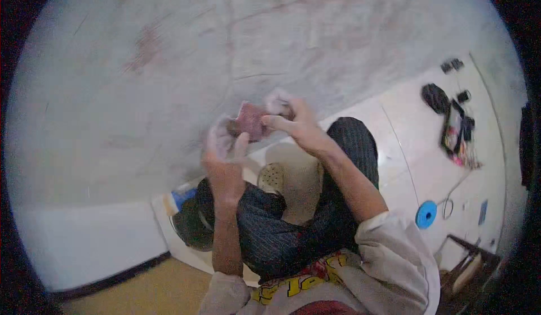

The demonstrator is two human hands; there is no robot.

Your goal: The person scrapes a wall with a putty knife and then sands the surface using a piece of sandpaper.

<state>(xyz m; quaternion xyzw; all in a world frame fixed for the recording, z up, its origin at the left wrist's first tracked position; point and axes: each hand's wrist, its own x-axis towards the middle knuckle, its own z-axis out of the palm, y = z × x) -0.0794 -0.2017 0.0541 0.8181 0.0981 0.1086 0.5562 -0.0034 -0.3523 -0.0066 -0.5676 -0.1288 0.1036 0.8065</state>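
Observation:
A small reddish-brown square piece that looks like sandpaper (252, 121) is held up between my two hands, in front of the grey surface. My left hand (224, 149) grips its left edge, the thumb on the near side. From the other side, my right hand (304, 124) pinches the right edge between thumb and fingers. Whitish dust coats the fingers of both hands, which are blurred by motion. Behind them the grey, patchy wall-like surface (169, 101) shows reddish stains and fine lines.
My bent legs in dark striped trousers (270, 225) are below, with a beige perforated shoe (271, 177) between them. On the pale tiles at right lie a blue disc (426, 214), a cable, and a dark bag (434, 97). A black rounded object (191, 225) stands at left.

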